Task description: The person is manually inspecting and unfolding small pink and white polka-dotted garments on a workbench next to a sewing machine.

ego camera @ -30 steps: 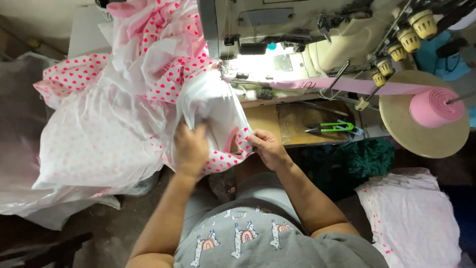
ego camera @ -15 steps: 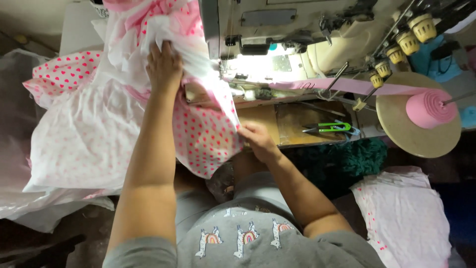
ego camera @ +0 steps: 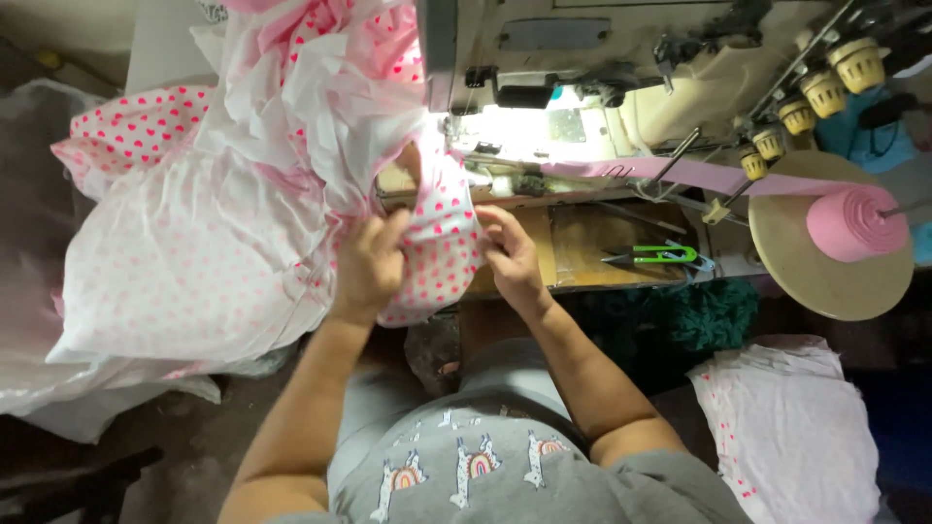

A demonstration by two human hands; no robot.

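A white fabric piece with pink hearts (ego camera: pixel 442 247) hangs over the front of the sewing table, just below the lit needle area of the sewing machine (ego camera: pixel 582 58). My left hand (ego camera: pixel 367 267) grips its left side, and my right hand (ego camera: pixel 510 247) pinches its right edge. A large heap of the same dotted cloth (ego camera: pixel 204 243) spills off to the left of my left hand. A pink tape (ego camera: pixel 680 175) runs from a pink roll (ego camera: pixel 854 223) toward the needle.
Green thread snips (ego camera: pixel 655 257) lie on the wooden table (ego camera: pixel 573 247) right of my right hand. Several thread cones (ego camera: pixel 825 87) stand at the upper right. A pile of pale cloth (ego camera: pixel 791 427) and a dark green fabric (ego camera: pixel 680 320) sit lower right.
My left hand has come down from the raised heap of cloth to the piece at the table's front edge. The right hand moved up slightly, closer to the machine.
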